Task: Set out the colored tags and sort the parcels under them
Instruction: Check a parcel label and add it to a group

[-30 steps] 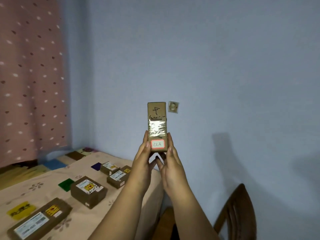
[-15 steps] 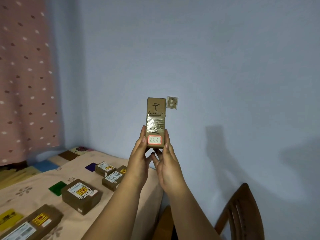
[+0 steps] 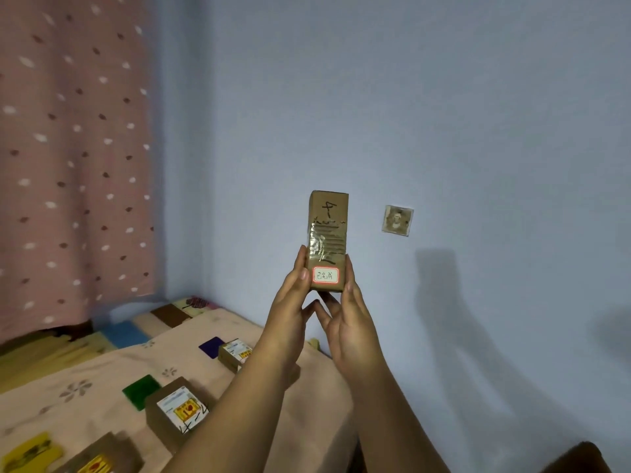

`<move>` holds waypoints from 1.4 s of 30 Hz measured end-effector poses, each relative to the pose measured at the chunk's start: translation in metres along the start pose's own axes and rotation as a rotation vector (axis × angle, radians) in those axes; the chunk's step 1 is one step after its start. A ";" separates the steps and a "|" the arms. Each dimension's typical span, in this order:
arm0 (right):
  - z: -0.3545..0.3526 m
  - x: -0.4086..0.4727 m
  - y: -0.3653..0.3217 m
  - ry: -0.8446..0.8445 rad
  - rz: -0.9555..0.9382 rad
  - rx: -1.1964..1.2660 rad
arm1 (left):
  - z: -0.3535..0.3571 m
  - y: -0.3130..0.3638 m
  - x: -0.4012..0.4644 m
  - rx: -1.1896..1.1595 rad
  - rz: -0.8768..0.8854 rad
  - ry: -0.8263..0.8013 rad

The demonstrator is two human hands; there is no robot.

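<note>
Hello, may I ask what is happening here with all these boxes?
A person holds a tall cardboard box upright in front of the wall, the left hand and the right hand pressing its lower sides with mostly straight fingers. It bears a red-edged label and a handwritten mark. Below, on the cloth-covered table, other parcels already lie beside colored tags: one by the green tag, one by the purple tag, one by the yellow tag.

a tall box (image 3: 328,240) stands upright at frame centre between the left hand (image 3: 290,302) and right hand (image 3: 351,315). at lower left, parcels (image 3: 177,414) lie on the table (image 3: 85,380) beside the tags (image 3: 141,391).
</note>
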State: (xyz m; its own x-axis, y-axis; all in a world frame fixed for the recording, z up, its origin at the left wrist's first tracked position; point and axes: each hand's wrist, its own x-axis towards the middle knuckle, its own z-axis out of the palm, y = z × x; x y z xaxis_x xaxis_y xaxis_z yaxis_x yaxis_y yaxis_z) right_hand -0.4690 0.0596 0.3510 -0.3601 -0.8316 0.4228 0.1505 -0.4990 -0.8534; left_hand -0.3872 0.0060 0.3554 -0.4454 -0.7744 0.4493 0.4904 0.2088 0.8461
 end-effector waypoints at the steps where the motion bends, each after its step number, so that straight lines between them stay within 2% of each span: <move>1: 0.006 0.009 0.006 -0.016 0.001 -0.001 | -0.009 -0.001 0.006 0.016 0.006 0.016; 11: 0.044 0.075 0.067 -0.153 0.118 0.075 | -0.090 -0.008 0.043 0.152 -0.012 0.175; 17: 0.067 0.109 0.103 -0.343 0.245 0.162 | -0.134 -0.012 0.051 0.228 -0.019 0.346; 21: 0.080 0.125 0.128 -0.479 0.279 0.111 | -0.157 -0.015 0.053 0.270 -0.008 0.496; 27: 0.082 0.153 0.145 -0.639 0.229 -0.198 | -0.163 -0.021 0.062 0.335 -0.008 0.698; 32: 0.079 0.170 0.153 -0.717 0.308 -0.206 | -0.167 -0.032 0.067 0.342 -0.015 0.831; 42: 0.080 0.182 0.194 -0.854 0.398 -0.241 | -0.198 -0.064 0.059 0.455 -0.122 0.985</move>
State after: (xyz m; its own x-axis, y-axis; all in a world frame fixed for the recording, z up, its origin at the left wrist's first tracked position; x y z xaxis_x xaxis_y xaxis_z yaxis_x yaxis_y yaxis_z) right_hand -0.4317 -0.2081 0.2870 0.4801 -0.8729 0.0869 -0.1106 -0.1586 -0.9811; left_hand -0.2967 -0.1715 0.2714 0.4228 -0.9006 0.1004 0.0700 0.1429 0.9873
